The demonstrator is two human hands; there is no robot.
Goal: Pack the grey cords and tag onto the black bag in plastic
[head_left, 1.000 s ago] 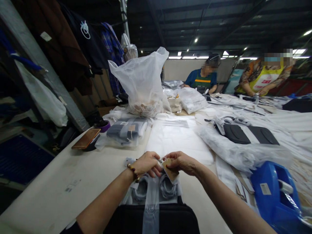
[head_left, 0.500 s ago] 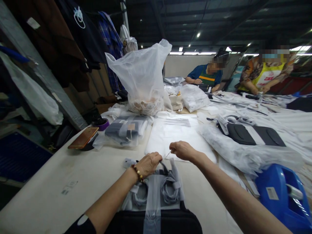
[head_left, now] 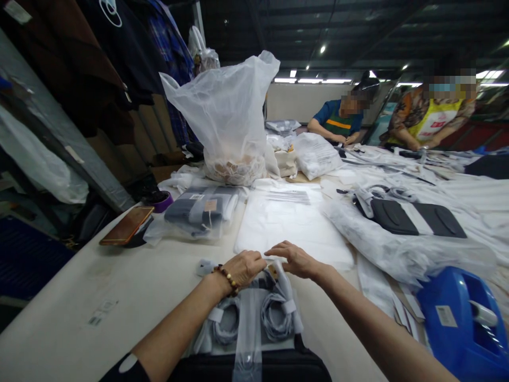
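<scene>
In front of me lies a black bag (head_left: 294, 366) with a grey upper part, a strip of clear wrap running down its middle. Two coiled straps (head_left: 277, 317) wrapped in pale film rest on it, one each side of the strip. My left hand (head_left: 244, 269), with a beaded bracelet at the wrist, is closed in a pinch at the bag's far edge; what its fingertips hold is hidden. Close to those fingertips is my right hand (head_left: 292, 259), its fingers stretched out and apart. A small brown tag (head_left: 272, 271) shows just below it, beside a wrapped handle.
Beyond the hands lie flat white plastic bags (head_left: 290, 228) and a packed dark bag (head_left: 194, 212). A phone (head_left: 127, 225) is at the left edge. Right are another black bag (head_left: 397, 216) and a blue container (head_left: 461, 318). Two people work across the table.
My right hand has moved slightly down toward the bag, and its fingers have gone from a pinch on a thin cord to stretched out. My left hand stays pinched at the bag's far edge.
</scene>
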